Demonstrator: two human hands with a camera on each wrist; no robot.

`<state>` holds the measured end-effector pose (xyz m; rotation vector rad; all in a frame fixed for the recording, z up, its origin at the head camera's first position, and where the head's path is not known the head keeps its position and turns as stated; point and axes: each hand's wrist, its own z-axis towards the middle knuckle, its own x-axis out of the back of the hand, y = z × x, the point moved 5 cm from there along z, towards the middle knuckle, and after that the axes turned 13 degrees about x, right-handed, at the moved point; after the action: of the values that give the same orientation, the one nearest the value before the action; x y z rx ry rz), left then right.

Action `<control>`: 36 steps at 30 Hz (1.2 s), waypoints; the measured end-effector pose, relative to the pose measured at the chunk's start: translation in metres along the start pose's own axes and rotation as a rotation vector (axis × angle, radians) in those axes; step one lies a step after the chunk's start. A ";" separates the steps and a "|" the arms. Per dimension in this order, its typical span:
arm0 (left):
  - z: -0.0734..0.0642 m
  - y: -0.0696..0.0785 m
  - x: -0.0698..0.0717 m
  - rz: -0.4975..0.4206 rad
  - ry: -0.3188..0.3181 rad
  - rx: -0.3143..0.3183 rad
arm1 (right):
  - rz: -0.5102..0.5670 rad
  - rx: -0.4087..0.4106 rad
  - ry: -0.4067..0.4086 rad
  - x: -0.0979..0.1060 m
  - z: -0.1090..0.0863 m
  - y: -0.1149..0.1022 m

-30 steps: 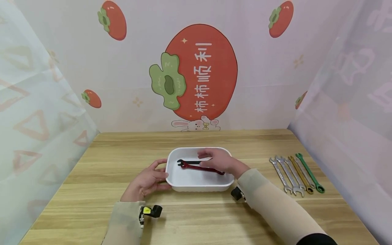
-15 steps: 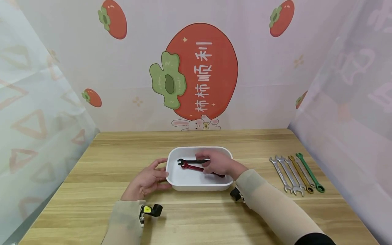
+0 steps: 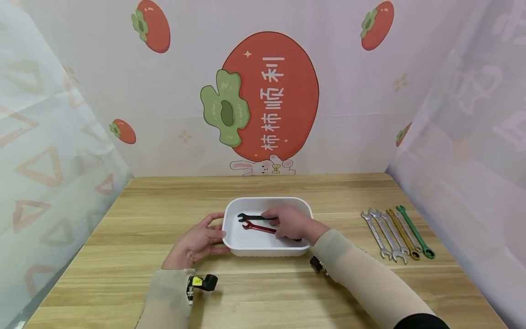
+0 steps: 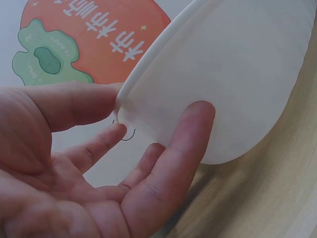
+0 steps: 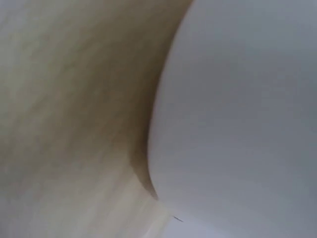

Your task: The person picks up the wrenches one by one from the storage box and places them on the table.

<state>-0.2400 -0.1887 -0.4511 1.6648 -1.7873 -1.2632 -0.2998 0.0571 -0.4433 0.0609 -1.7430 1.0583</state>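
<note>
A white rectangular tray (image 3: 267,252) with rounded corners stands mid-table. Inside it lie a black wrench (image 3: 255,218) and, slightly nearer me, a red wrench (image 3: 260,228), their open ends pointing left. My left hand (image 3: 198,242) touches the tray's left end with relaxed, spread fingers; the left wrist view shows one fingertip at the rim and another against the outer wall. Reaching in from the right, my right hand (image 3: 293,224) is down over both wrenches and covers part of their shafts. Whether it pinches either is hidden. The right wrist view holds only the tray's outer wall (image 5: 233,119) and tabletop.
To the right on the wooden table (image 3: 263,292) several more wrenches lie side by side: silver wrenches (image 3: 388,233), a gold wrench (image 3: 402,233) and a green wrench (image 3: 415,230). Behind the table hangs a printed backdrop (image 3: 172,91), with cloth at both sides.
My right hand has lowered onto the wrenches and its fingers have drawn in. The gap between the red and black wrenches has widened. My left hand and the tray have stayed put.
</note>
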 end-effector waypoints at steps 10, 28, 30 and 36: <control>-0.001 0.000 0.000 -0.006 -0.006 0.000 | -0.143 0.027 -0.001 0.001 0.001 -0.006; 0.000 0.000 -0.001 0.000 -0.033 -0.020 | -0.126 0.069 0.026 0.007 0.000 -0.006; 0.000 0.000 0.000 0.000 -0.031 -0.019 | -0.119 0.075 0.029 0.008 -0.001 -0.008; 0.000 0.000 -0.001 -0.002 -0.024 -0.015 | -0.111 0.094 0.043 0.008 0.000 -0.007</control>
<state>-0.2400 -0.1882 -0.4505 1.6501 -1.7858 -1.2990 -0.2999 0.0562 -0.4326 0.1906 -1.6313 1.0521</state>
